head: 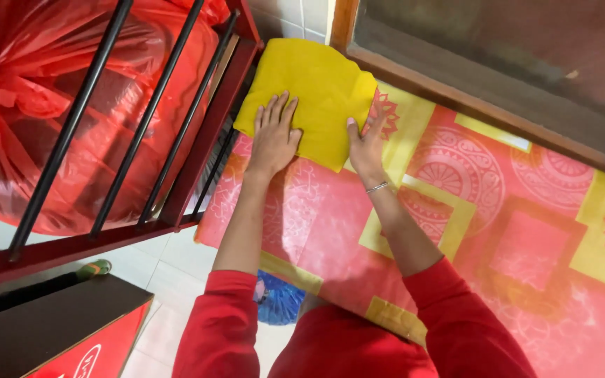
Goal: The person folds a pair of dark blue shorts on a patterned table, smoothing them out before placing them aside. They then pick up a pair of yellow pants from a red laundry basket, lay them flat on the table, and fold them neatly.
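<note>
A red-and-yellow patterned bedsheet (526, 245) spreads from centre toward four o'clock, a bulging red plastic bag (15, 105) sits behind a dark-barred red rack (197, 150) at ten o'clock, and a wooden window frame (470, 105) runs toward two o'clock.

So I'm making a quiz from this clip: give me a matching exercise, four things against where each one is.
1 yellow cloth
2 left hand
3 red plastic bag
4 bracelet

a behind the black bars
b flat on the cloth's left part
c on the right wrist
d folded, at the patterned mat's far corner

Pairs: 1-d, 2-b, 3-a, 4-c
</note>
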